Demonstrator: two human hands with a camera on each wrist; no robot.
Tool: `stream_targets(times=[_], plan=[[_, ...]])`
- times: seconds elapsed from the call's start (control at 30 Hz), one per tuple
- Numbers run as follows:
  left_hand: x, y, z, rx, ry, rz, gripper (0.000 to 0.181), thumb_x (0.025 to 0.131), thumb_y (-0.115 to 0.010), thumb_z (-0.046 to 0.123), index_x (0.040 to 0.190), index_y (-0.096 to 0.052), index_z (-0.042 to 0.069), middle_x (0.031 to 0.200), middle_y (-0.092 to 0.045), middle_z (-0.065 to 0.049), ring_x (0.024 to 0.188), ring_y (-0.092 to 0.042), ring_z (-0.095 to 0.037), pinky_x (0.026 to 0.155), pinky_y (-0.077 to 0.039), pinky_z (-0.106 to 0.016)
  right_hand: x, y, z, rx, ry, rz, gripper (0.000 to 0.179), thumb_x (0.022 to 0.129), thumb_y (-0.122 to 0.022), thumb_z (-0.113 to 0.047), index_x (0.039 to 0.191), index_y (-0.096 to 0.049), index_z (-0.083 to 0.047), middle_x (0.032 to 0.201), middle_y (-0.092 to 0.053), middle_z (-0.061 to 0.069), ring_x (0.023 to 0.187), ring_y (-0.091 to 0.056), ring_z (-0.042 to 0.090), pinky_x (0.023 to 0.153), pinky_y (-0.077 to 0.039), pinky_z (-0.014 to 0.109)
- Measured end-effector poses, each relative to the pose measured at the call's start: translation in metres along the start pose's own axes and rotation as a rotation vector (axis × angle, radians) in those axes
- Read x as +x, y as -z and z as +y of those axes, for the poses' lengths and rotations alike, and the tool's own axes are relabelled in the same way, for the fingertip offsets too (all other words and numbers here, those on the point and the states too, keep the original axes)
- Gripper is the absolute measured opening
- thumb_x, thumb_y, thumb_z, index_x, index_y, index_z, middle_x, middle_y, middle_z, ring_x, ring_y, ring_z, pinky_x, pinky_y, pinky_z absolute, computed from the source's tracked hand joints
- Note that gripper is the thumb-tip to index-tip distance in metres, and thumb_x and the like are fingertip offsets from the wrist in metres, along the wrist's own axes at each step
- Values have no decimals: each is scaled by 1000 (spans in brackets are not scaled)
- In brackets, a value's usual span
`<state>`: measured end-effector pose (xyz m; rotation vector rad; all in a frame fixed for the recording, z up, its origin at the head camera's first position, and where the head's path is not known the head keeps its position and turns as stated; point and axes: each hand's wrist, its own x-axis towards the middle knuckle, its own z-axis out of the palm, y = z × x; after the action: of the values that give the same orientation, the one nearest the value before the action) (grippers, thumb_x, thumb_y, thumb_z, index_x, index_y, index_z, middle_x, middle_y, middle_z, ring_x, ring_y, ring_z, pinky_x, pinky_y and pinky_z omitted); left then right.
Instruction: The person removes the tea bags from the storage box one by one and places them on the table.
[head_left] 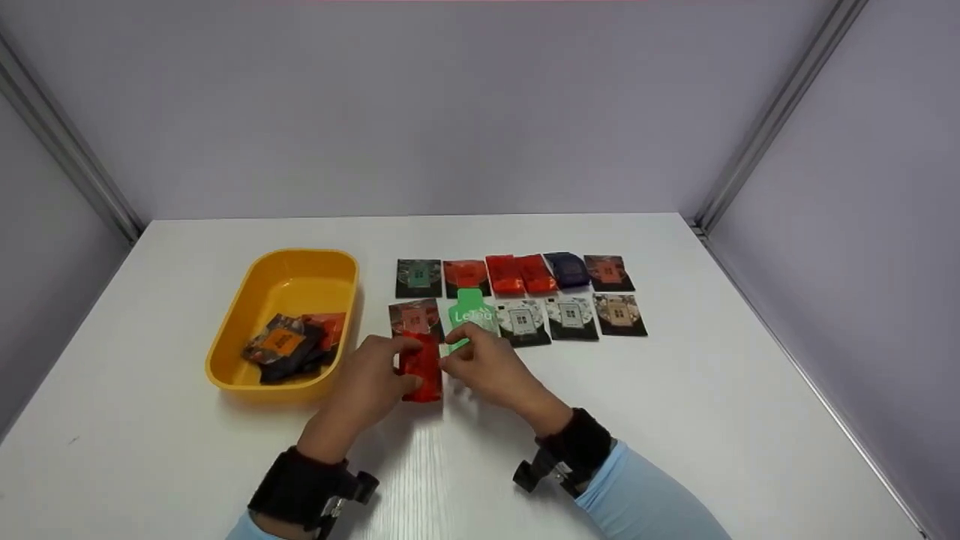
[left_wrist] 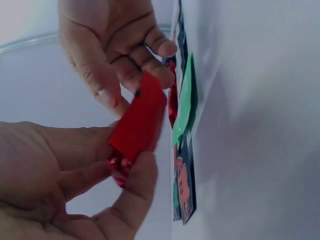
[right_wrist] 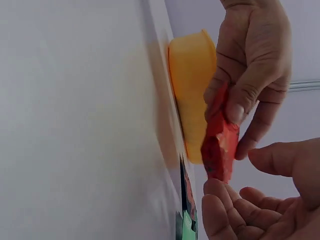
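Note:
A shiny red packet [head_left: 422, 371] is held up off the table. My left hand [head_left: 373, 379] pinches it between thumb and fingers, as the left wrist view also shows. Close to the packet's right side is my right hand [head_left: 491, 367]. In the right wrist view its thumb stands apart from the packet, and its curved fingertips [right_wrist: 216, 192] are at the packet's lower end; whether they touch cannot be told. Beyond the hands lie a green packet [head_left: 471, 306] and a dark packet with a red label [head_left: 416, 315], both partly covered.
Left of the hands stands a yellow tub [head_left: 247, 300] with dark and orange packets [head_left: 289, 345] inside. Flat packets lie in two rows, including red packets [head_left: 521, 274], a dark blue packet [head_left: 568, 270] and black-and-white packets [head_left: 523, 322]. Walls rise behind and beside the table [head_left: 675, 420].

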<state>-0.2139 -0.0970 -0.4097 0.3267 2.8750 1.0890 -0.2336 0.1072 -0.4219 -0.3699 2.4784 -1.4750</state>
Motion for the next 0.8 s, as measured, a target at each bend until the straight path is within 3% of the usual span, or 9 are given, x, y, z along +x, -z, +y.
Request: stream_targets(times=[0.2,0.37,0.53,0.67,0.8], plan=[[-2,-3,-4,140,60,-97,41,83,-82,11,123,-70,6,111,-66,-14,98,-56,-27,89,-51,-44,0,4,-2,-76,56,86,33,97,-69,-25,123,-63,-6,96,-75,0,85,-68,14,74,-53,34],[-5,-4,-4,295,59,-69,38,83,-79,9,120,-70,3,103,-64,-15,94,-55,-28,86,-52,-43,1,5,-2,-66,83,108,29,97,-69,-23,120,-65,-5,96,-74,0,85,-68,12,75,-54,33],[-8,-9,2,389,-9,-19,42,85,-83,18,123,-70,5,117,-61,-19,104,-54,-36,92,-50,-47,-1,7,-5,-32,107,139,22,97,-68,-19,115,-67,-7,94,-73,1,83,-69,13,74,-55,32],[-9,-14,3,400,-77,-38,51,83,-86,26,127,-68,6,129,-61,-19,112,-52,-42,97,-49,-50,-2,9,-7,-37,114,164,19,97,-66,-20,112,-69,-9,93,-71,-2,84,-67,13,71,-54,32],[-9,-12,0,422,-93,-64,50,82,-87,24,124,-69,4,124,-65,-18,108,-56,-41,97,-50,-49,-2,11,-9,-35,115,185,20,97,-67,-20,112,-70,-8,93,-70,-2,86,-65,14,72,-53,33]])
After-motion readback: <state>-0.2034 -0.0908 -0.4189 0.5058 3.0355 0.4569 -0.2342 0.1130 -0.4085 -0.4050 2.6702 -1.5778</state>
